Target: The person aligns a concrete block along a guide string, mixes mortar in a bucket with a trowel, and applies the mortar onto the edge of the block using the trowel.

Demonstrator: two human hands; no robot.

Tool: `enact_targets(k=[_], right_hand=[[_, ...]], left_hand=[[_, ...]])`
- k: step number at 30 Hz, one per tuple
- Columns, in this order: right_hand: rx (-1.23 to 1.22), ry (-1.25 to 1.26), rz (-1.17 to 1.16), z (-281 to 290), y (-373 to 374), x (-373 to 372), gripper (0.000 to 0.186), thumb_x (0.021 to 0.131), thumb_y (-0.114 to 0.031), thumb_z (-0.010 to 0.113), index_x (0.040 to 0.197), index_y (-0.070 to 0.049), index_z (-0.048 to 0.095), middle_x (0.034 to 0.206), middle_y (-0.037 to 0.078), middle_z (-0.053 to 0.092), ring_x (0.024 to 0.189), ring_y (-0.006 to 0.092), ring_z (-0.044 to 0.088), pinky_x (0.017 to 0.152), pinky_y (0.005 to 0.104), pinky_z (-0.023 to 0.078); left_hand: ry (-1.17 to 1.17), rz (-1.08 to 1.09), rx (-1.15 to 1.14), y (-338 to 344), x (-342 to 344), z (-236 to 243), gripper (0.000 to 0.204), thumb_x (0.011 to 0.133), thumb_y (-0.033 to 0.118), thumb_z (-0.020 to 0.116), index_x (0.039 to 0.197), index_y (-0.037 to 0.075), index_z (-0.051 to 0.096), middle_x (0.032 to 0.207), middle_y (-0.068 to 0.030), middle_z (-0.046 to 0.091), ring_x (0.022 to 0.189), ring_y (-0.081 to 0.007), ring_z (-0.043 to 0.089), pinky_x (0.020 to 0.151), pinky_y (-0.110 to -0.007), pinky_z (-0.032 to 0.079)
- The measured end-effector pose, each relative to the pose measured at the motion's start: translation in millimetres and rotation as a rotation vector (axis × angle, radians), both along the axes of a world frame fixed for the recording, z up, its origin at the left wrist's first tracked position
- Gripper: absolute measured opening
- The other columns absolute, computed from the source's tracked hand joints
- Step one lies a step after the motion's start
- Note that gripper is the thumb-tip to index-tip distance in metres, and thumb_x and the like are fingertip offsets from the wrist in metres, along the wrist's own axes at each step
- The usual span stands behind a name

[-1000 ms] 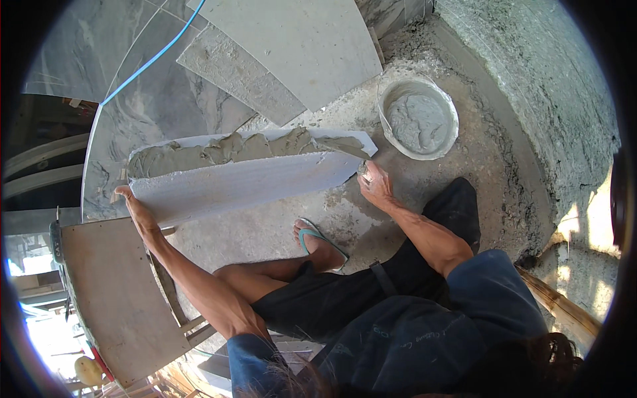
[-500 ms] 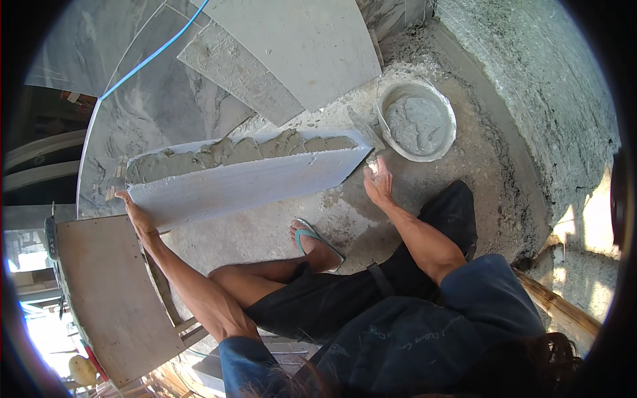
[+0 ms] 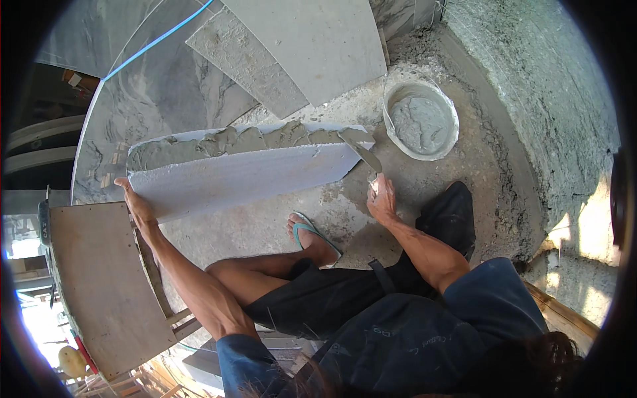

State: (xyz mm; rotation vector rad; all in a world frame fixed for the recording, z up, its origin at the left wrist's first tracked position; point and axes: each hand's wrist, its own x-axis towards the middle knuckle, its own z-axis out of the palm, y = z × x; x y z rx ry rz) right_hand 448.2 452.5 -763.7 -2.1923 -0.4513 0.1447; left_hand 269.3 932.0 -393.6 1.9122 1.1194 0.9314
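Observation:
A long pale lightweight block (image 3: 245,180) stands in front of me, tilted so its broad face is toward me. Grey mortar (image 3: 232,140) lies in a rough, ridged band along its upper narrow side. My left hand (image 3: 138,204) grips the block's left end, the thumb at the corner and the other fingers partly hidden. In my right hand (image 3: 382,198) is a trowel (image 3: 363,154), its handle closed inside my fingers. The trowel's blade lies across the block's right end, its tip at the end of the mortar band.
A bucket of wet mortar (image 3: 422,123) stands just beyond my right hand. Large grey tiles (image 3: 305,46) and a blue cable (image 3: 159,50) lie at the far side. A wooden board on a frame (image 3: 109,278) is at my left. Rough plastered wall (image 3: 531,86) curves along the right.
The trowel blade has swung from beside the bucket onto the block's right end. My right hand has shifted slightly nearer to me. My left hand stays at the block's left end.

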Motion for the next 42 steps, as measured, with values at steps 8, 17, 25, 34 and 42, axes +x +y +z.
enact_targets(k=[8,17,25,34,42], right_hand=[[0.138,0.189,0.159,136.5,-36.7,-11.1,0.023,0.085,-0.006,0.061,0.106,-0.001,0.054,0.094,0.023,0.065,0.088,0.0438,0.063,0.076,0.0487,0.049],[0.573,0.553,-0.138,184.1,-39.8,36.7,0.007,0.093,-0.015,0.05,0.095,-0.008,0.049,0.074,0.0,0.048,0.053,0.0079,0.047,0.046,0.0241,0.043],[0.839,0.416,0.158,235.8,22.3,-13.7,0.018,0.094,-0.008,0.054,0.111,-0.003,0.05,0.084,0.003,0.053,0.062,0.0072,0.054,0.052,0.0219,0.047],[0.721,0.36,0.294,287.5,63.5,-24.3,0.028,0.09,-0.014,0.067,0.112,0.0,0.058,0.09,0.003,0.059,0.079,0.0095,0.052,0.071,0.0271,0.046],[0.252,-0.128,-0.006,214.0,-109.9,97.2,0.027,0.084,-0.015,0.064,0.105,0.002,0.059,0.08,0.009,0.059,0.07,0.016,0.056,0.064,0.032,0.045]], left_hand=[[0.105,-0.002,0.088,-32.8,8.2,20.9,0.101,0.093,0.084,0.018,0.113,-0.001,0.07,0.101,-0.0101,0.068,0.096,-0.0206,0.058,0.091,-0.037,0.046],[0.167,-0.02,0.194,-67.3,17.8,32.3,0.102,0.092,0.085,0.017,0.121,0.004,0.071,0.103,-0.0186,0.071,0.101,-0.0321,0.064,0.091,-0.043,0.047],[0.217,0.087,0.252,-106.5,22.4,53.2,0.108,0.089,0.088,0.009,0.111,0.003,0.073,0.093,-0.0236,0.069,0.094,-0.0415,0.063,0.087,-0.05,0.046],[0.331,0.149,0.262,-119.4,39.6,54.9,0.116,0.085,0.09,0.001,0.111,0.002,0.073,0.101,-0.0255,0.071,0.101,-0.0474,0.065,0.092,-0.056,0.046],[0.318,0.157,0.268,-115.4,44.3,54.3,0.119,0.084,0.091,0.0,0.108,-0.003,0.069,0.098,-0.0262,0.068,0.099,-0.0425,0.063,0.093,-0.054,0.044]])
